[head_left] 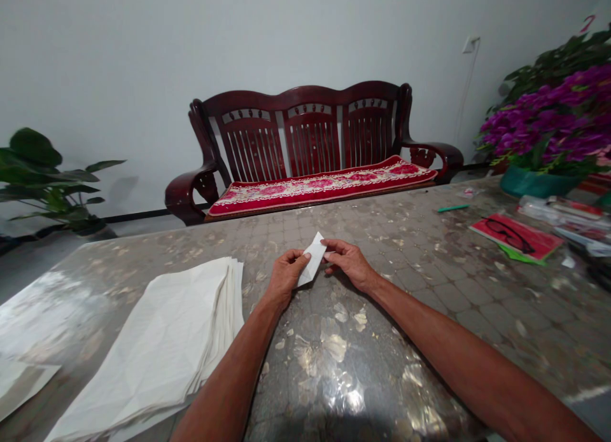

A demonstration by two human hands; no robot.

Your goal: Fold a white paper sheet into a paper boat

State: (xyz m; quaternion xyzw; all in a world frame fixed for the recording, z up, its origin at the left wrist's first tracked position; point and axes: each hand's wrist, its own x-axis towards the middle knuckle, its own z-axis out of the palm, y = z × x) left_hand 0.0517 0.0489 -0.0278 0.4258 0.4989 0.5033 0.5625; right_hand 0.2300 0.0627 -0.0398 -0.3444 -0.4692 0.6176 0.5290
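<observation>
Folded paper (311, 262), matt, sharply creased | paper stack (153, 340), matt, faintly wrinkled | tabletop (429, 283), slick, glossy, and look at it throw light | bench (312, 97), polished wood, gleaming | seat pad (322, 184), matt cloth | wall (286, 35), smooth, matt

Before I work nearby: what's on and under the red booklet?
Dark-framed glasses lie on the red booklet. A green piece pokes out beneath its near edge; whatever else may lie underneath is covered.

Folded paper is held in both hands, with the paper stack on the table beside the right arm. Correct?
No: the head view shows the paper stack on the table beside the left arm. The folded paper is held in the left hand and right hand, as stated.
</observation>
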